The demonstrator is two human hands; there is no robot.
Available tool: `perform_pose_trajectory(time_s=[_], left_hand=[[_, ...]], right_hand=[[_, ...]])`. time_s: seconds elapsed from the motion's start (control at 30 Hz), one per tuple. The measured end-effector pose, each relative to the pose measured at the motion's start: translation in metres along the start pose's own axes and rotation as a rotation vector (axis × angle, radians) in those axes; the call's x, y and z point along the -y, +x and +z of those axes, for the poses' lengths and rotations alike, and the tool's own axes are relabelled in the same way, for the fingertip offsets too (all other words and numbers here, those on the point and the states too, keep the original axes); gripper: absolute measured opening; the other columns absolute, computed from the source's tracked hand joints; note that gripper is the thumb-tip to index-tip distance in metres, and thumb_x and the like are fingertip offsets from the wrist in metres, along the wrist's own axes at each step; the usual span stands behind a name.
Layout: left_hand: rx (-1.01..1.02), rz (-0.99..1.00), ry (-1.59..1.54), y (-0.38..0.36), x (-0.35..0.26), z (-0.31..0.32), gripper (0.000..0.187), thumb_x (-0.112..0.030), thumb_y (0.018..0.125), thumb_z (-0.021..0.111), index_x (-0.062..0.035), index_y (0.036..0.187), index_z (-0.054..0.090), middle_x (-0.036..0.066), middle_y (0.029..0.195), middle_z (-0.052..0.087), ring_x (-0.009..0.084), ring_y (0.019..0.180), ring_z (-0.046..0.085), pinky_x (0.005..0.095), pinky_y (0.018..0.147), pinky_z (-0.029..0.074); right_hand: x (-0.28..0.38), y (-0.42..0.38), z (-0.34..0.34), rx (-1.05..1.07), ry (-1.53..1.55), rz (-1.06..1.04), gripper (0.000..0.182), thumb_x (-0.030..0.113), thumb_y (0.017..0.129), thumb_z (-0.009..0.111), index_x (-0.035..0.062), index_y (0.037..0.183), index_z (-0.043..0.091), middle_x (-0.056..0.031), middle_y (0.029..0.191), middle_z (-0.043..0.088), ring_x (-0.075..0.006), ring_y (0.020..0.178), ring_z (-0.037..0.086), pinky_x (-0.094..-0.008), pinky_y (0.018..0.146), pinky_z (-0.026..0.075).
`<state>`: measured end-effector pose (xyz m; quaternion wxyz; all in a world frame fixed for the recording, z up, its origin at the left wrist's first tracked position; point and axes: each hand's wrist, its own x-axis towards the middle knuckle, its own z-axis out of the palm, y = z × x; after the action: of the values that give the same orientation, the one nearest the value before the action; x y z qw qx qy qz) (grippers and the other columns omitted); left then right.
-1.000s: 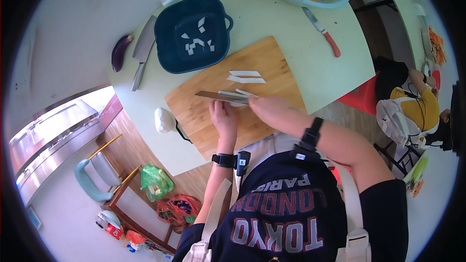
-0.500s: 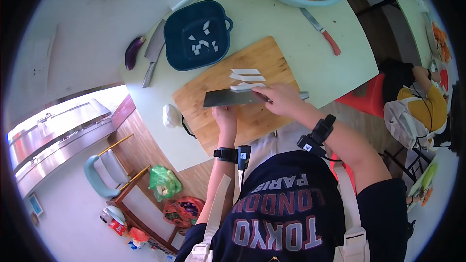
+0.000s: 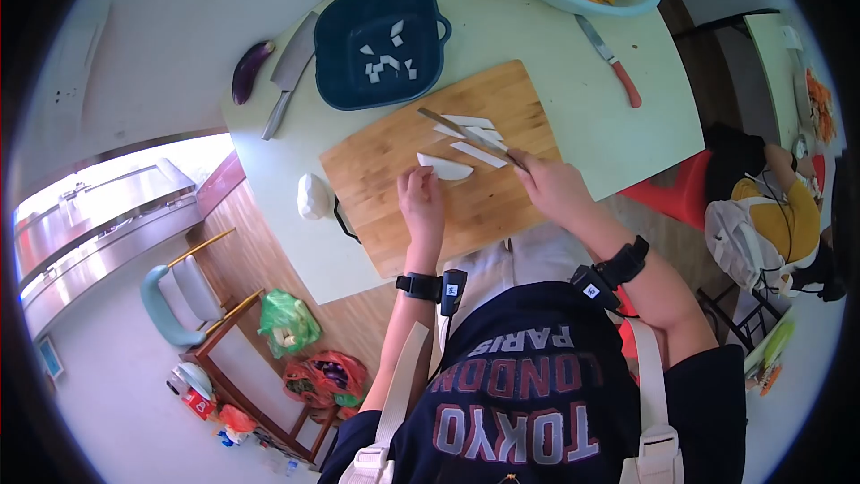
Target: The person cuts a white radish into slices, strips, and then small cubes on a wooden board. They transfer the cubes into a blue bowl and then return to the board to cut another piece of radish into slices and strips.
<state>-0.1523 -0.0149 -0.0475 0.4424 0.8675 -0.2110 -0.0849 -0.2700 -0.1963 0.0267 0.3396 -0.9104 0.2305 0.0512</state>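
My right hand [image 3: 557, 192] is closed around the handle of a cleaver [image 3: 466, 135], its blade seen nearly edge-on and pointing up-left over the wooden cutting board [image 3: 372, 206]. Beside the blade lie several white vegetable strips [image 3: 478, 155], some on each side of it. With bent fingers, my left hand [image 3: 421, 204] grips the near left end of a larger white vegetable piece [image 3: 448, 168] that has a curved edge. Past the board stands a dark blue square basin [image 3: 345, 81] with several small white cut bits inside.
A second cleaver [image 3: 291, 67] and an eggplant [image 3: 252, 72] lie left of the basin. A peeled white chunk [image 3: 313, 196] sits left of the board. At right are a red-handled knife [image 3: 616, 64] and a light-blue bowl [image 3: 587, 2] of yellow slices. Another person [image 3: 770, 206] sits far right.
The cleaver has swung from lying broadside over the near vegetable to edge-on among the strips farther up. One more strip lies apart, and the larger piece by my left hand is uncovered.
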Motion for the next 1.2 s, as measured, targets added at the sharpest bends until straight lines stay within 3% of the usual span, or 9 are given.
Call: perform_pose_trajectory(time_s=[0.07,0.17,0.37,0.97,1.1,1.2], left_hand=[[0.001,-0.011,-0.009,-0.001,0.000,0.001,0.009,0.000,0.080,0.058,-0.0009,0.090,0.057,0.013,0.092,0.054,0.0236,0.076,0.056,0.0296,0.063,0.048],[-0.017,-0.005,-0.034,0.000,0.001,0.005,0.009,0.000,0.081,0.058,-0.0008,0.090,0.056,0.014,0.091,0.053,0.0260,0.076,0.055,0.0318,0.062,0.047],[-0.012,0.007,0.049,0.004,0.004,0.007,0.010,0.001,0.081,0.054,-0.0005,0.091,0.054,0.016,0.086,0.051,0.0326,0.072,0.051,0.0388,0.061,0.043],[-0.004,-0.021,0.067,0.006,0.003,0.007,0.010,0.001,0.080,0.053,0.0004,0.090,0.054,0.017,0.088,0.053,0.0354,0.077,0.053,0.0403,0.064,0.044],[-0.003,-0.031,0.050,0.004,0.003,0.009,0.008,0.001,0.080,0.053,0.0000,0.088,0.054,0.017,0.088,0.053,0.0352,0.078,0.053,0.0399,0.065,0.045],[-0.048,0.042,0.089,0.006,0.001,0.005,0.008,0.003,0.078,0.055,0.0009,0.085,0.055,0.015,0.084,0.054,0.0315,0.070,0.054,0.0355,0.061,0.044]], right_hand=[[0.008,-0.005,0.001,0.076,-0.018,-0.047,0.023,0.025,0.091,0.045,0.0079,0.104,0.053,-0.0128,0.071,0.061,-0.0326,0.061,0.058,-0.0427,0.055,0.046],[0.013,-0.011,0.009,0.171,-0.187,-0.107,0.022,0.027,0.090,0.046,0.0059,0.091,0.050,-0.0129,0.065,0.061,-0.0311,0.057,0.060,-0.0407,0.049,0.047],[0.019,-0.017,0.016,0.201,-0.250,-0.085,0.022,0.025,0.090,0.047,0.0031,0.086,0.047,-0.0150,0.065,0.061,-0.0319,0.057,0.062,-0.0389,0.048,0.049],[0.023,0.012,0.020,0.386,-0.264,-0.071,0.017,0.017,0.087,0.049,0.0000,0.084,0.047,-0.0138,0.059,0.061,-0.0300,0.056,0.063,-0.0382,0.048,0.050],[0.027,0.022,0.037,0.327,-0.178,-0.037,0.014,0.013,0.083,0.051,-0.0006,0.085,0.048,-0.0139,0.060,0.061,-0.0300,0.056,0.063,-0.0383,0.048,0.050],[0.019,0.030,0.059,0.273,-0.201,-0.175,0.018,0.016,0.085,0.049,-0.0017,0.086,0.048,-0.0160,0.059,0.060,-0.0319,0.055,0.062,-0.0400,0.047,0.048]])
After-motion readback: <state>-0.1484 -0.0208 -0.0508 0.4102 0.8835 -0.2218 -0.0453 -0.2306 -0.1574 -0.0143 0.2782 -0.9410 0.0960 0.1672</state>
